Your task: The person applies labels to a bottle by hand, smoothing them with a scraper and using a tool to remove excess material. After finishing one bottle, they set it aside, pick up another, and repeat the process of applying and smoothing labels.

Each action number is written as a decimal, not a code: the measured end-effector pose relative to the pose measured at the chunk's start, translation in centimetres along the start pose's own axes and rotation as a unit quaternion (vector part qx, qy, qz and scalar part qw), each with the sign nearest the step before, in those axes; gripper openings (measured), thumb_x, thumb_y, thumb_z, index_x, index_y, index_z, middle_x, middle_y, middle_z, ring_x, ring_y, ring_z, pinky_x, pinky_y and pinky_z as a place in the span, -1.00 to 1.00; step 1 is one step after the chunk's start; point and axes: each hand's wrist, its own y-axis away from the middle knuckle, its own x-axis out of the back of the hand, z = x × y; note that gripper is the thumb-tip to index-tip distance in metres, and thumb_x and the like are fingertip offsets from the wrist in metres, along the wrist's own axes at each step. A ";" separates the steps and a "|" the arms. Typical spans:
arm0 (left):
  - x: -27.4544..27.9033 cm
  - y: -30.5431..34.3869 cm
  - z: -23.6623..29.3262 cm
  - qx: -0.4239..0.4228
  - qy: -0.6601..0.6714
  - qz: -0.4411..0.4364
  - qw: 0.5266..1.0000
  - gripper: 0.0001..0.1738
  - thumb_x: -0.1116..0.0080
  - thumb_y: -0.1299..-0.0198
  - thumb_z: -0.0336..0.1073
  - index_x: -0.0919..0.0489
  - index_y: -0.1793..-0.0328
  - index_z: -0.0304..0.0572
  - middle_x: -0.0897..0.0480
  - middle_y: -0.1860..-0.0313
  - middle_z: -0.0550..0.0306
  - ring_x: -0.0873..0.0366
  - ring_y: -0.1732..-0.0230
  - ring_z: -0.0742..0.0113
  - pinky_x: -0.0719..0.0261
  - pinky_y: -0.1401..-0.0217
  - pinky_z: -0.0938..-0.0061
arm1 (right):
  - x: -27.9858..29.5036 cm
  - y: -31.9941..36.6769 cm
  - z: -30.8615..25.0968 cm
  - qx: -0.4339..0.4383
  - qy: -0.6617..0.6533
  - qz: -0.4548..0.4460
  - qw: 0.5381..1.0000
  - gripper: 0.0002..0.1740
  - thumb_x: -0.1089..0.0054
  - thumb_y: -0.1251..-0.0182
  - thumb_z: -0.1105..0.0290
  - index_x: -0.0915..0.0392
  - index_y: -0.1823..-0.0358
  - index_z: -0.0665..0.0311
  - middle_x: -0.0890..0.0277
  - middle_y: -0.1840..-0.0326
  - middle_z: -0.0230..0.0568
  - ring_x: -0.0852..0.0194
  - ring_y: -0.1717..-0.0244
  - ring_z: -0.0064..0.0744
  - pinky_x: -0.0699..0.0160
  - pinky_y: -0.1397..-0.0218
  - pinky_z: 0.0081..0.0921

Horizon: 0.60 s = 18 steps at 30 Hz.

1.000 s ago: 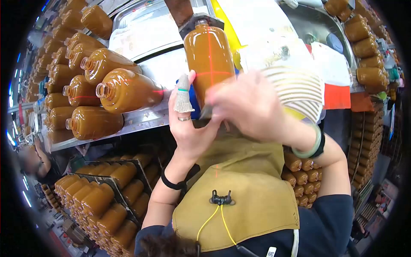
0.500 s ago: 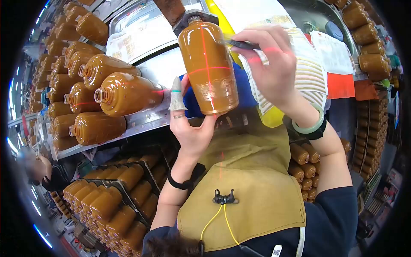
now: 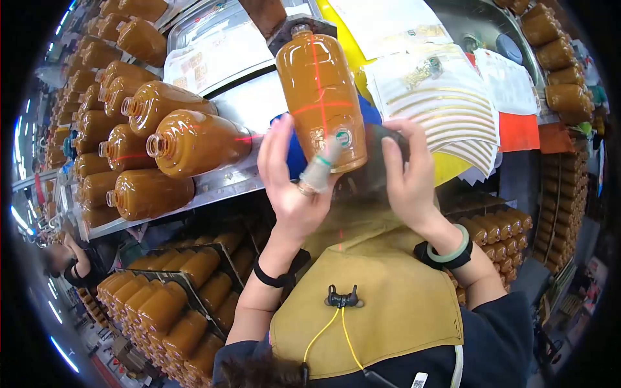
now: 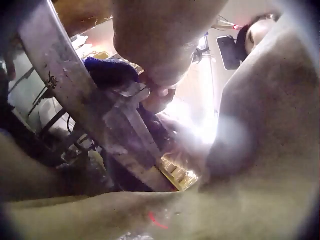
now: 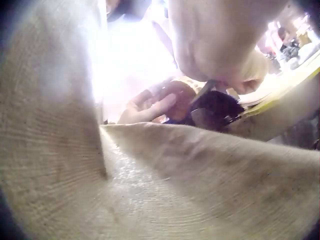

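Observation:
An amber-brown glass bottle [image 3: 317, 77] lies with its neck at a metal holder [image 3: 301, 29] and its base toward the person. Near the base it bears a gold pattern and a round green-and-white emblem [image 3: 343, 137]. The left hand [image 3: 294, 187] is at that end, its blurred index finger in a knitted finger cot [image 3: 315, 174] crossing the bottle's lower face. Its other fingers extend along the bottle's left side. Just right of the base, the right hand [image 3: 414, 184] holds a dark flat tool [image 3: 396, 137] between thumb and fingers, blurred in the head view.
Several brown bottles [image 3: 204, 143] lie on the metal bench at left. Printed sheets with curved gold bands [image 3: 433, 123] lie at right over a yellow sheet [image 3: 453, 167], beside a metal sink [image 3: 482, 29]. Blue cloth [image 3: 369, 113] shows beneath the bottle. Stacked bottles [image 3: 139, 301] stand below the bench.
The right hand drew back from over the bottle, rose to its upper right side, then came down beside the base. The left index finger moved onto the bottle; the green emblem now shows.

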 end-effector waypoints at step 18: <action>-0.7 -0.3 1.1 0.176 0.138 0.052 0.973 0.15 -0.73 0.19 -0.37 -0.36 -0.62 -0.32 -0.42 -0.58 -0.19 -0.41 -0.50 -0.14 -0.35 -0.56 0.11 | 4.6 -4.1 -0.3 -0.147 -0.243 -0.078 0.956 -0.71 -0.21 -0.53 0.37 -0.50 -0.18 0.30 -0.47 0.01 -0.36 -0.42 0.03 -0.53 -0.42 -0.10 -0.55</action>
